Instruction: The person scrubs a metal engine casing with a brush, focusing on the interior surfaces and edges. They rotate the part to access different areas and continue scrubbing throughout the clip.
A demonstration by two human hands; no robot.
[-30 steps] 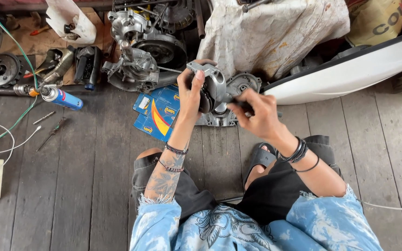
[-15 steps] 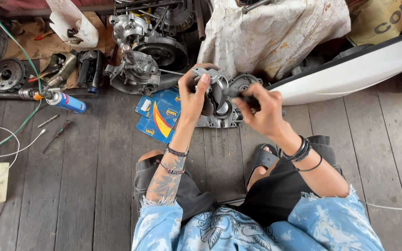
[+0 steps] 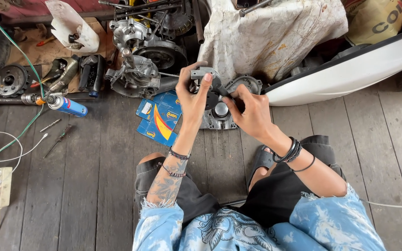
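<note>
Grey cast-metal engine part (image 3: 206, 79), dark round middle, gripped by left hand (image 3: 192, 98) and right hand (image 3: 249, 113) fingers.

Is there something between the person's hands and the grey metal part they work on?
Nothing visible. The left hand grips the grey metal part directly, and the right hand touches its dark underside from the other side.

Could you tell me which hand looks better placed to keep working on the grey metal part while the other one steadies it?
Probably the right hand: its fingers pinch at the centre of the metal part, while the left hand is wrapped around the part's side, holding it up above the wooden floor.
</note>
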